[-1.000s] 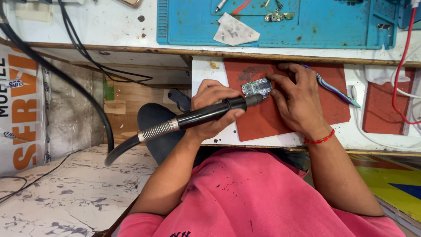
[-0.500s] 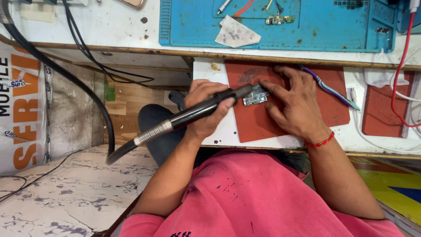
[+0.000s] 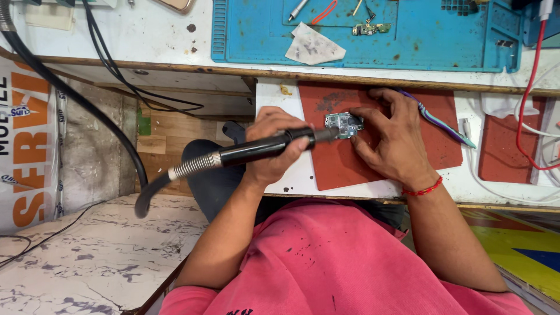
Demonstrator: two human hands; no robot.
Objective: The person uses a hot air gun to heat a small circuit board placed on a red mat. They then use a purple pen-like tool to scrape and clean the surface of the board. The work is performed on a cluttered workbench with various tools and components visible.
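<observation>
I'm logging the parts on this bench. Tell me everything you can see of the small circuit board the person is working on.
The circuit board is a small, irregular greenish-grey piece with tiny silvery components, too small to tell apart. It lies flat on the red mat on the white work surface. The right hand steadies it with fingertips at its right edge. The left hand holds a black hot-air tool whose tip sits at the board's left edge.

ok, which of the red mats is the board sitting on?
The larger red mat, directly under both hands, carries the small circuit board. The smaller red mat sits apart at the right, beside the red cable.
</observation>
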